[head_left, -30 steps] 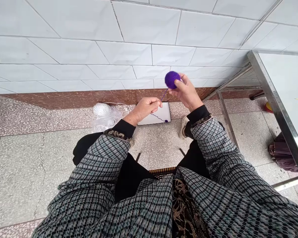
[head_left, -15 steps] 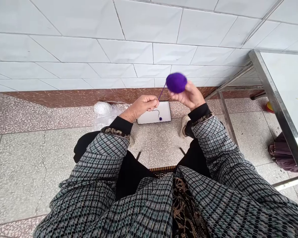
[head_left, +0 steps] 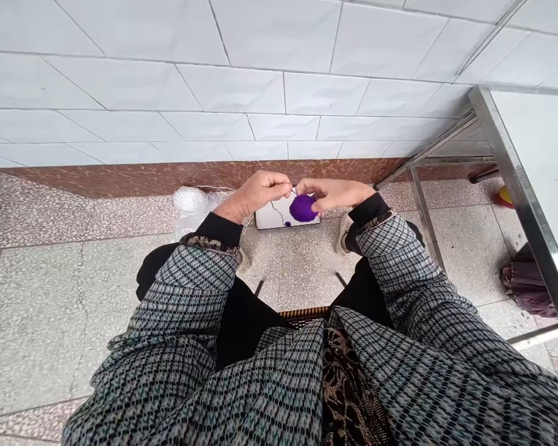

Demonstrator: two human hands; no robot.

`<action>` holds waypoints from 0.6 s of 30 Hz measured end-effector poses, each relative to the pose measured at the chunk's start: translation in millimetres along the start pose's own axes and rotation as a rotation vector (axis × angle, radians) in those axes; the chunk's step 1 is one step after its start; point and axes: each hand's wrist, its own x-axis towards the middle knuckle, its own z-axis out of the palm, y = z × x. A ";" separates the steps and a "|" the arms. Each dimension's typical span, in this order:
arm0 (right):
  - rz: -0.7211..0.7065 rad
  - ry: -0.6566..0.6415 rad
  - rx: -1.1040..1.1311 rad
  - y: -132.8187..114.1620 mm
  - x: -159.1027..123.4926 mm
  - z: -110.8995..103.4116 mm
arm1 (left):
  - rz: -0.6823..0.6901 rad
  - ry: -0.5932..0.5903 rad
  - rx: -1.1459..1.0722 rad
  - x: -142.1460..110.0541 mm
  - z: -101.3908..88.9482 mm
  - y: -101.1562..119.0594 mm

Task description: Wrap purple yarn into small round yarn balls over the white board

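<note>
A purple ball of yarn [head_left: 303, 209] hangs low in my right hand [head_left: 337, 192], whose fingers curl over its top and right side. My left hand [head_left: 266, 191] is closed in a pinch on a purple strand just left of the ball. Below both hands, a shallow white tray [head_left: 266, 218] with a dark rim lies on the floor, partly covered by the ball and my hands. Inside it, a thin dark strand runs to a small dark purple ball [head_left: 287, 223].
White yarn [head_left: 189, 199] in a clear plastic bag sits on the floor at left. A tiled wall [head_left: 242, 93] rises ahead. A metal-framed table [head_left: 516, 161] stands at right, with dark purple cloth [head_left: 530, 285] beneath. My shoes flank the tray.
My right hand has brought the yarn ball down and to the left and turned palm downward. My left hand keeps its pinch on the strand, slightly further left. The small ball in the tray has shifted left.
</note>
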 end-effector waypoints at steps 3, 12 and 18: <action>-0.293 0.146 0.262 -0.1 -3.0 -7.9 | -0.018 0.018 -0.072 1.7 1.5 -5.8; -0.013 0.656 0.086 -1.2 10.7 -13.1 | 0.032 -0.139 0.042 1.8 14.5 1.0; 0.188 0.132 -0.192 0.0 4.8 2.6 | -0.004 0.023 0.080 0.6 3.4 2.1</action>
